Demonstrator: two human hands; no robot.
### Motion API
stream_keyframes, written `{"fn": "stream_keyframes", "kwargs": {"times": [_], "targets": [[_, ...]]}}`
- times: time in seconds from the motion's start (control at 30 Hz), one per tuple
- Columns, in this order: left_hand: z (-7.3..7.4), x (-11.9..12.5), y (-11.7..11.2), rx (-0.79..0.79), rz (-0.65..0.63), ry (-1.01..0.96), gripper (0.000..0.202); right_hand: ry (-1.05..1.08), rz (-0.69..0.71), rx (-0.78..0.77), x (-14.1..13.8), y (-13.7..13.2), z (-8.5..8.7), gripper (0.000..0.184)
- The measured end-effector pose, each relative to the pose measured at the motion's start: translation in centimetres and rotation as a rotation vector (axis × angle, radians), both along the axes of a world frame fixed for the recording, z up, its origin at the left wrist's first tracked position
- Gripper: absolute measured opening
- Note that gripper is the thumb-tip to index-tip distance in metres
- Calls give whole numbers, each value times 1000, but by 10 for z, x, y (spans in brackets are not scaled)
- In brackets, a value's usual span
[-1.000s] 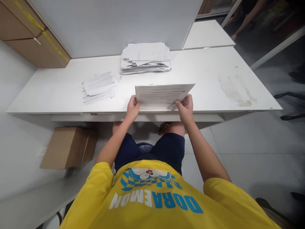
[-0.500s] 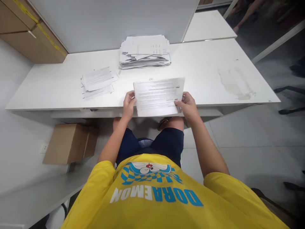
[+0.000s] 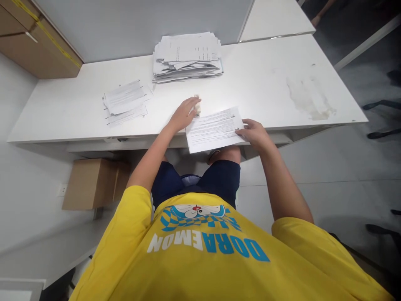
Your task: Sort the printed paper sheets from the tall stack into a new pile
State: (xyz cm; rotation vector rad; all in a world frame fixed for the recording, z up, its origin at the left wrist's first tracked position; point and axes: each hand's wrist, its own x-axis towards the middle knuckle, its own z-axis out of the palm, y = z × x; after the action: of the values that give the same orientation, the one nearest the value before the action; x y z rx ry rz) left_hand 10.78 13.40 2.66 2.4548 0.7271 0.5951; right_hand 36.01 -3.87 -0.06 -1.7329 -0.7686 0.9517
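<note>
My right hand [image 3: 253, 133] pinches the right edge of some printed sheets of paper [image 3: 213, 130], thumb on top. The sheets are tilted and overhang the table's front edge; how many there are I cannot tell. At their upper left corner, my left hand [image 3: 184, 113] has its thumb and fingers closed round a small cream-coloured object [image 3: 197, 108]. This object has a dark end and may be a small stapler, though the fingers hide part of it. Behind it stands a thick, uneven stack of papers [image 3: 188, 52]. Several loose printed sheets [image 3: 125, 100] lie overlapping on the left.
The white table [image 3: 260, 88] carries a greyish stain [image 3: 310, 98] on its right side. Cardboard boxes stand at the back left [image 3: 56, 54] and below the table [image 3: 84, 184]. A grey panel [image 3: 140, 25] rises behind. Part of another person's arm [image 3: 322, 12] shows at top right.
My left hand has let go of the sheets' left edge and moved up and right to the small cream-coloured object. The sheets have tilted and shifted slightly right, still in my right hand.
</note>
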Motion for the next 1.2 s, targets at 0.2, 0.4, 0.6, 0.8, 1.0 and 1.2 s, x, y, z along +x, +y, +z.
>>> {"fn": "stream_keyframes", "kwargs": {"times": [0.2, 0.4, 0.6, 0.8, 1.0, 1.2], "targets": [[-14, 7, 8, 33, -79, 95, 57, 70, -57, 116, 6, 3, -10, 34], [-27, 5, 7, 52, -83, 41, 56, 51, -108, 146, 12, 8, -21, 33], [-36, 7, 10, 95, -88, 67, 58, -10, -104, 182, 8, 22, -23, 32], [-35, 6, 5, 162, -83, 113, 55, -16, -96, 191, 7, 30, -23, 36], [-26, 6, -3, 231, -44, 215, 54, -29, -53, 174, 3, 27, -21, 41], [-21, 9, -12, 283, -20, 281, 58, -74, -95, 127, 1, 31, -17, 44]]}}
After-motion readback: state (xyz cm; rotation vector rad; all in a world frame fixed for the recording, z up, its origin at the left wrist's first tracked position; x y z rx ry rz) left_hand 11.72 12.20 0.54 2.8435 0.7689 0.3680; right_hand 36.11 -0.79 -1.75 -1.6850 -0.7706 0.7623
